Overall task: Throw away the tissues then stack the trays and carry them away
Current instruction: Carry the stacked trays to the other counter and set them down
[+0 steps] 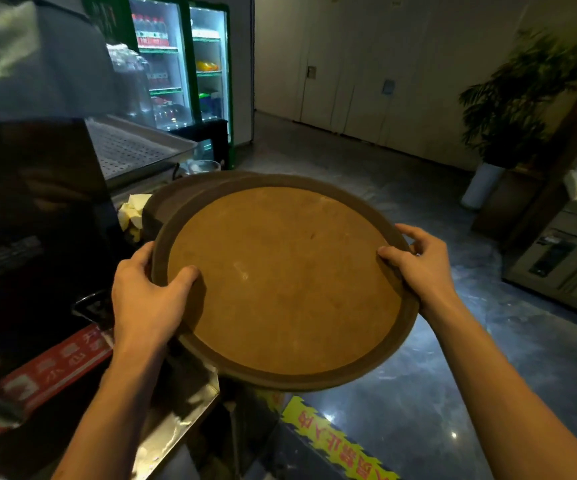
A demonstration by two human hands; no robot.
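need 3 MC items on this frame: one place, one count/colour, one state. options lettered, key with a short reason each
1. Where is the drinks fridge?
A. Upper left, behind the counter
B. Lower right, on the floor
C. Beside the potted plant

2. How many round trays show in the stack?
A. One
B. Two
C. Four

3. How are the trays held?
A. Lying on the counter, untouched
B. In one hand only
C. Gripped at opposite rims by both hands

Key:
1 A: the lit green-framed fridge stands upper left, beyond the perforated metal tray.
2 B: a second rim peeks out behind the top tray at upper left.
3 C: the left hand clasps the left rim and the right hand the right rim, thumbs on the top face.
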